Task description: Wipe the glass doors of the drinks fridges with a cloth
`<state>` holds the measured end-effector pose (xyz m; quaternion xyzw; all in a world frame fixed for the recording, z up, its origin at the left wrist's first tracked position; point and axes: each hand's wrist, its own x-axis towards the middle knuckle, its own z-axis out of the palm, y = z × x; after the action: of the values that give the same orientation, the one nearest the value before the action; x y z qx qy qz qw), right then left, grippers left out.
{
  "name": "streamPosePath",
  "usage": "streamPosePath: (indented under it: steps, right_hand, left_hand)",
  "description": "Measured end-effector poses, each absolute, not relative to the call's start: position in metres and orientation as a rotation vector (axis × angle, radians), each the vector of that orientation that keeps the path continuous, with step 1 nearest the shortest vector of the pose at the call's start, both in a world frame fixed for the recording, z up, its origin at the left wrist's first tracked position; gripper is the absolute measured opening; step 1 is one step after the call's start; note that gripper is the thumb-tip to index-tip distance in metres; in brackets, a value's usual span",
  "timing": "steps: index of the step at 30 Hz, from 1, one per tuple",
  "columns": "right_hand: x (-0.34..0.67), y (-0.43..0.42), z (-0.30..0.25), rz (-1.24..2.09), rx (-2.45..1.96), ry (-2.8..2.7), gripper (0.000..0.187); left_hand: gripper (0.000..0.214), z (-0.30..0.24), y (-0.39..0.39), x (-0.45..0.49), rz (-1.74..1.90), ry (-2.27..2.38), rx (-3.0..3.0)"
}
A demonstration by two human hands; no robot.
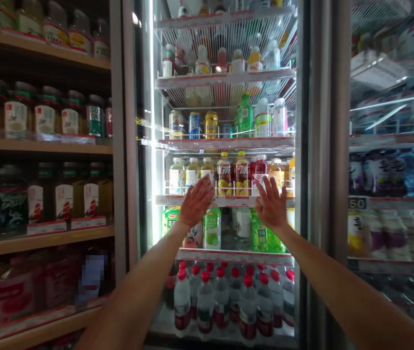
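Observation:
Both my hands reach forward toward a lit drinks fridge, palms facing it. My left hand has its fingers stretched up in front of a shelf edge, near bottles with pale labels. Spread fingers show on my right hand, which overlaps a red-drink bottle in the view. Between the hands stand brown tea bottles with yellow caps. Neither hand grips anything. Light reflections lie over the fridge front; I cannot tell whether the hands touch a surface.
Clear bottles with red caps crowd the fridge bottom. Green-label bottles stand one shelf higher, and cans sit above the hands. Wooden shelves with jars run along the left. A metal upright separates another stocked fridge on the right.

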<state>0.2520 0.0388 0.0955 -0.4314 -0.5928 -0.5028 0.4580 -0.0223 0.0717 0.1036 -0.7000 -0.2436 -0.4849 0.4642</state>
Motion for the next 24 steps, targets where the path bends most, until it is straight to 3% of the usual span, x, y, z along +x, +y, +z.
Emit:
streamPosePath:
  steps: [4, 11, 19, 24]
  right_hand:
    - [0.251, 0.04, 0.095, -1.221, -1.06, -1.452, 0.059]
    - [0.251, 0.039, 0.095, -1.226, -1.062, -1.45, 0.057]
    - [0.25, 0.04, 0.094, -1.212, -1.07, -1.453, 0.06]
    - [0.25, 0.039, 0.094, -1.229, -1.075, -1.444, 0.055]
  left_hand:
    - [0.052, 0.116, 0.072, -0.054, -1.494, -0.804, -1.469]
    - [0.041, 0.104, 0.07, 0.003, -1.144, -0.546, -1.722]
    - [0.046, 0.11, 0.076, -0.034, -1.454, -0.763, -1.504]
    - [0.04, 0.1, 0.07, 0.025, -1.191, -0.581, -1.705]
